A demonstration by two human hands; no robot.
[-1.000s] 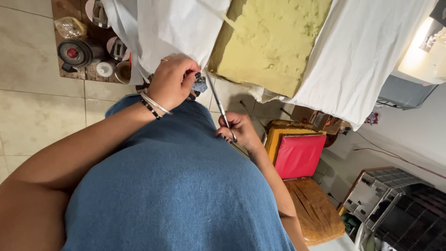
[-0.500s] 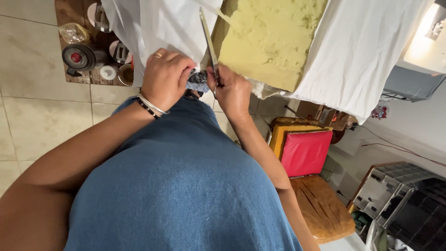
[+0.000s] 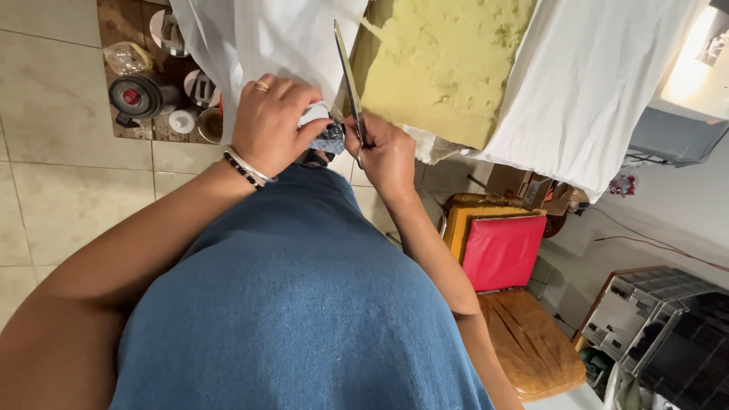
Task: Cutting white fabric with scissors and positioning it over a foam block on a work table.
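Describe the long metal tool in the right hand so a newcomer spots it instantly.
Start at the yellow foam slab lying on the white cloth. Along its left edge runs a pair of long scissors, gripped by the right hand. It is the only thin, dark, straight metal thing there; the left hand holds a small patterned cloth scrap.

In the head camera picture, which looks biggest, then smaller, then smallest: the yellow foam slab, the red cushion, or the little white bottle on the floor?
1. Yellow foam slab
2. Red cushion
3. Little white bottle

The foam slab may be nearer the camera than the cushion, so that ranking is unsure.
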